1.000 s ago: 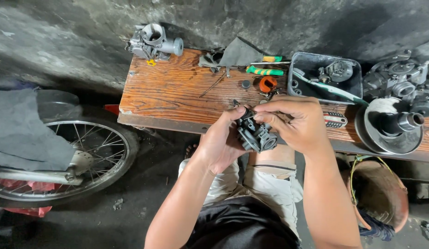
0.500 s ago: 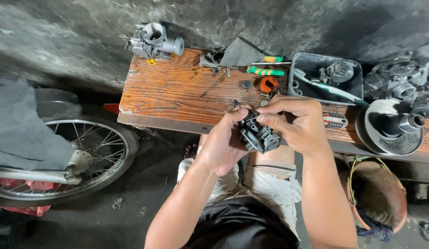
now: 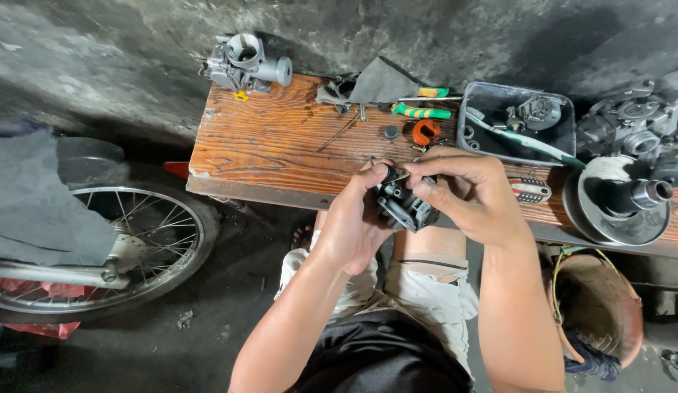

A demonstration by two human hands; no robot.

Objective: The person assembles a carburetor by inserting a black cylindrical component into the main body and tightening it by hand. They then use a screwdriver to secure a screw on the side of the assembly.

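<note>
Both my hands hold a small dark metal carburetor body (image 3: 403,206) just in front of the wooden bench (image 3: 273,145), above my knees. My left hand (image 3: 353,222) cups it from the left and below, thumb on its top. From the right, my right hand (image 3: 474,193) pinches its upper edge with fingertips; whatever small part sits under those fingertips is hidden.
On the bench lie a second silver carburetor (image 3: 244,64), a grey rag (image 3: 372,84), a green-handled screwdriver (image 3: 423,111), an orange piece (image 3: 425,132), a dark tray of parts (image 3: 517,124) and round engine parts (image 3: 623,200). A spoked wheel (image 3: 128,247) stands left, a brown bucket (image 3: 597,309) right.
The hands and carburetor stay in nearly the same spot; my right fingers have shifted slightly along its top edge.
</note>
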